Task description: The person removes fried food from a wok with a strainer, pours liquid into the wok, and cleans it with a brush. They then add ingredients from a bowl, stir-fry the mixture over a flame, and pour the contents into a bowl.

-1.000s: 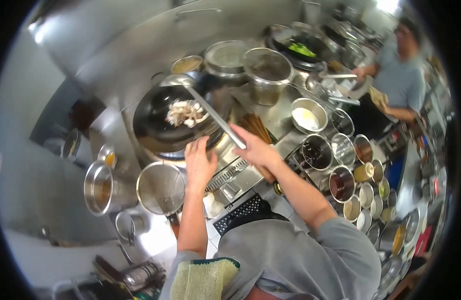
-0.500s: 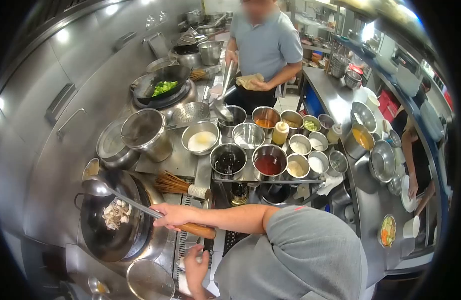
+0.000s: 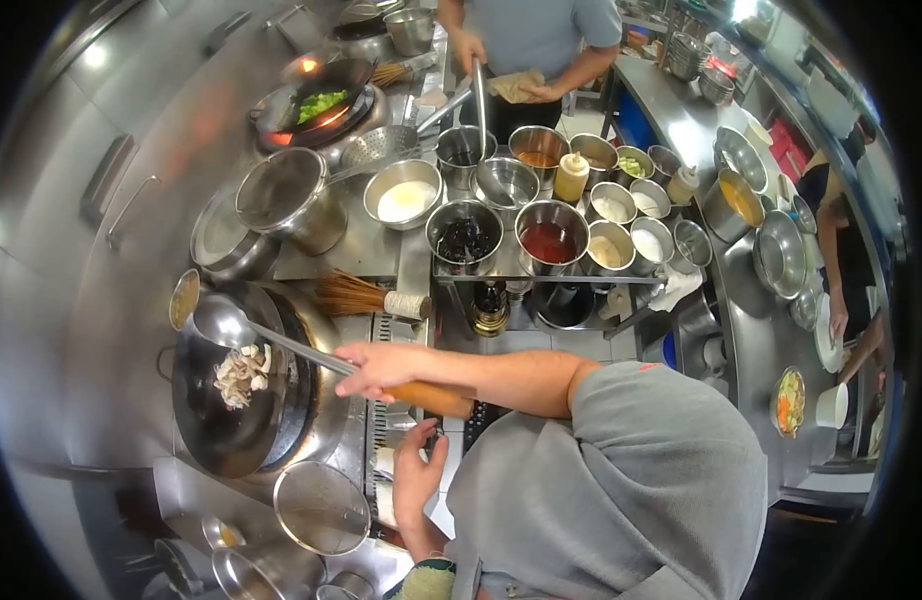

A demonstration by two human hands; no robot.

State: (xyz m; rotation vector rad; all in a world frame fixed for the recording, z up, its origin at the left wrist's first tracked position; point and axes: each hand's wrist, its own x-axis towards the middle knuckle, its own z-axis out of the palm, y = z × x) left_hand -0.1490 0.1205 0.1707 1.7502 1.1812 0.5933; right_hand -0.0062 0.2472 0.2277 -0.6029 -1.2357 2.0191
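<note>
My right hand (image 3: pixel 386 370) grips a long steel ladle by its handle, near the wooden end. The ladle's bowl (image 3: pixel 221 320) hangs over the far part of a dark wok (image 3: pixel 226 430), beside a small bowl (image 3: pixel 184 299). In the wok lies a small heap of pale pieces, looking like sliced mushrooms (image 3: pixel 243 376). My left hand (image 3: pixel 418 470) is below the ladle's wooden grip at the stove's edge, fingers apart and slightly bent, holding nothing visible. Close to it stands a round sieve-like vessel (image 3: pixel 322 552).
A bamboo brush (image 3: pixel 356 295) lies beyond the wok. Pots of sauces and seasonings (image 3: pixel 464 265) fill the shelf. A co-worker (image 3: pixel 526 45) holds a ladle and a cloth near another wok (image 3: pixel 356 78) with greens. Further hands reach in at the right-hand counter (image 3: pixel 726 420).
The view has shifted. My left hand has moved up toward the ladle's grip. The co-worker's ladle has moved into the clear-liquid pot, and flames now show around the other wok.
</note>
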